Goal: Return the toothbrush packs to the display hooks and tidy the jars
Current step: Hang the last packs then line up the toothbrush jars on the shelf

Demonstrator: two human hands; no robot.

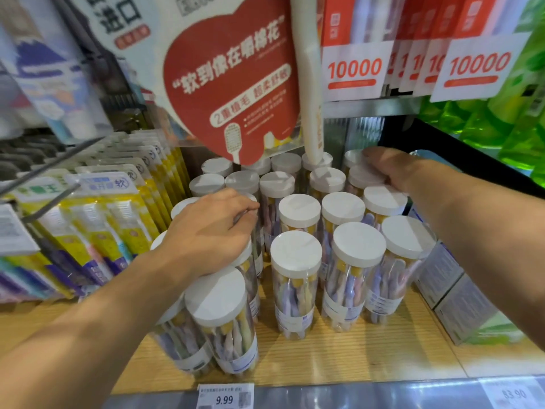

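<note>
The jars (296,278), clear tubes with white lids and pastel toothbrushes inside, are standing packed in rows on the wooden shelf (368,358), with the nearest left ones leaning forward out of line. That lean is probably why both hands are working in the cluster: the rows are being squared up so the lids sit level and the labels face out.

The left hand (206,231) is lying over the lids on the left side of the group, fingers curled downward over a jar top near the middle rows; its grip appears to be closing round that lid, though the fingertips are hidden behind the hand, so how firmly it is holding is unclear. The right hand (386,169) is reaching to the back right corner, fingers fairly straight and resting flat on the lids there, pressing rather than clasping, and holding nothing.

The toothbrush packs (118,208), yellow-backed cards, are hanging in overlapping files on the display hooks (44,169) just left of the jars, well clear of either grip.

Above, a red heart-shaped sign (233,84) is hanging over the back rows, and a price tag (225,397) is sitting on the shelf edge.
</note>
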